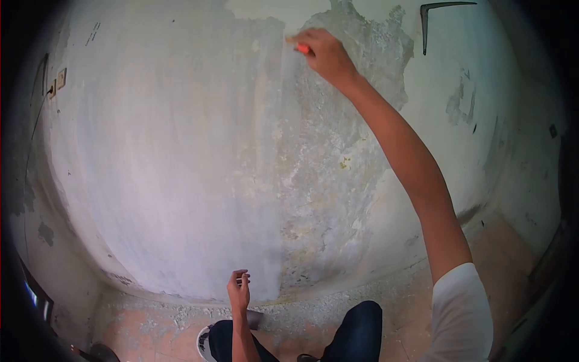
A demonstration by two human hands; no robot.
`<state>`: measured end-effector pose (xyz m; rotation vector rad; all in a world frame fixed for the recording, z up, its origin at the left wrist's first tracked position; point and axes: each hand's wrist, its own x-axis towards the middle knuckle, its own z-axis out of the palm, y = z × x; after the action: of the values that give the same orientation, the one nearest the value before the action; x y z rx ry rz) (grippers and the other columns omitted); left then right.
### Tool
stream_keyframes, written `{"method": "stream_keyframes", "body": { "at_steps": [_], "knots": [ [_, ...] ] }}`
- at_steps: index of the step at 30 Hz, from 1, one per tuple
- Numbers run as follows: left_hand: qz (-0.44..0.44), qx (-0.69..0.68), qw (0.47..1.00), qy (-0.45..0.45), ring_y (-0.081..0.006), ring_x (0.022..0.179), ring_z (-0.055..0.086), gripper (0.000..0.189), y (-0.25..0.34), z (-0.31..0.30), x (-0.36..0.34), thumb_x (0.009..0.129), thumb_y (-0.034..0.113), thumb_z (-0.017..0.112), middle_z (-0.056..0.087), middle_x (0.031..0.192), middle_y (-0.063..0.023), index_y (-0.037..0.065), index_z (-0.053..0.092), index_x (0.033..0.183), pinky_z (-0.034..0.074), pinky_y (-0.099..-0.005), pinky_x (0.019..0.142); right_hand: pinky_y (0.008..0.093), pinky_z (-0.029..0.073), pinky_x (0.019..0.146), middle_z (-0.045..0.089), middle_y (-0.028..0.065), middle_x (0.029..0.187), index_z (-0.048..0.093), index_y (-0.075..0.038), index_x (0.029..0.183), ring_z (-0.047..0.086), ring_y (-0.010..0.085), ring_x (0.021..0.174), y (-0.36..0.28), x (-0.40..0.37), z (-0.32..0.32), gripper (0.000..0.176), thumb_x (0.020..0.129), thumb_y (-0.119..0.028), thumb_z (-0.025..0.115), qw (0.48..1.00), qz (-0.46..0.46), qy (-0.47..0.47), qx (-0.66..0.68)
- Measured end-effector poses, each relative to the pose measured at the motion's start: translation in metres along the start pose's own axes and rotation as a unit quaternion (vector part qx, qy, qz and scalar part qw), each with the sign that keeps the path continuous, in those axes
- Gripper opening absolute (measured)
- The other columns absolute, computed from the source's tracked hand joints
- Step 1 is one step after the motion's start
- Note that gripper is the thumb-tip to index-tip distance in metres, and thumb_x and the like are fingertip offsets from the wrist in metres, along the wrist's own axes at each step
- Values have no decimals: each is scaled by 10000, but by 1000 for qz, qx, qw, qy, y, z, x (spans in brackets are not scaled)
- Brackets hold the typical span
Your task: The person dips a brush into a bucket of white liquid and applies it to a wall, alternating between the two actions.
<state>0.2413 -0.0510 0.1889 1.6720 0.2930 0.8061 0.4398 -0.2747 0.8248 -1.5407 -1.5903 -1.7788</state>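
Observation:
My right hand [329,54] is raised high against the wall and closed around a small orange-handled tool [303,47]. The tool's working end is mostly hidden, so its exact kind cannot be made out. Under it, the wall [181,151] is smooth and pale grey on the left. To the right lies a rough, flaking patch [325,181] with bare grey and yellowish spots. Low in front of the wall, above my knee, my left hand [239,289] has loosely bent fingers, slightly apart, with nothing visible in them.
A white bucket [201,345] stands beside my left leg, with a grey object [256,319] near it. Flakes and dust [163,323] litter the tiled floor along the wall. A dark metal bracket [425,27] is fixed at upper right. Wall sockets [61,78] with a plugged cord are at left.

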Motion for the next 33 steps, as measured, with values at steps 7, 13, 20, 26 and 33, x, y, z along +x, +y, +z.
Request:
{"method": "stream_keyframes", "body": {
  "at_steps": [7, 13, 20, 26, 33],
  "knots": [
    [19, 25, 999, -15, -238, 855, 737, 228, 2, -5, -5, 1074, 159, 598, 780, 987, -156, -11, 706, 1181, 584, -372, 788, 381, 639, 854, 756, 119, 1047, 761, -137, 1275, 714, 300, 1020, -66, -147, 43, 398, 894, -24, 743, 989, -52, -118, -66],
    [11, 5, 1000, -9, -244, 859, 740, 219, -5, -11, 4, 1068, 153, 602, 782, 995, -156, -5, 711, 1174, 580, -376, 787, 423, 609, 843, 772, 136, 1037, 803, -93, 1050, 727, 303, 987, -121, -200, 36, 183, 879, -53, 754, 924, 151, -324, 133],
    [16, 60, 998, -19, -281, 869, 750, 198, -9, -12, 2, 1054, 136, 619, 774, 1044, -178, 1, 713, 1164, 587, -392, 773, 432, 565, 756, 766, 167, 910, 808, -41, 1008, 730, 349, 823, -11, 10, 3, 203, 928, -228, 800, 998, 64, -28, 2],
    [22, 55, 998, -13, -290, 872, 754, 187, -10, -12, 1, 1054, 123, 613, 771, 1039, -175, -1, 716, 1150, 591, -399, 770, 389, 597, 830, 791, 149, 987, 809, -32, 1065, 757, 326, 907, 24, 45, 2, 169, 918, -112, 783, 999, 31, -18, -16],
    [32, 79, 996, -16, -256, 863, 755, 211, -7, -25, 1, 1051, 133, 607, 778, 993, -172, -13, 712, 1163, 593, -380, 786, 405, 591, 832, 795, 174, 997, 812, -46, 1085, 764, 321, 951, 22, 43, -12, 176, 925, -102, 765, 1000, 27, -12, 9]
  ]
}}
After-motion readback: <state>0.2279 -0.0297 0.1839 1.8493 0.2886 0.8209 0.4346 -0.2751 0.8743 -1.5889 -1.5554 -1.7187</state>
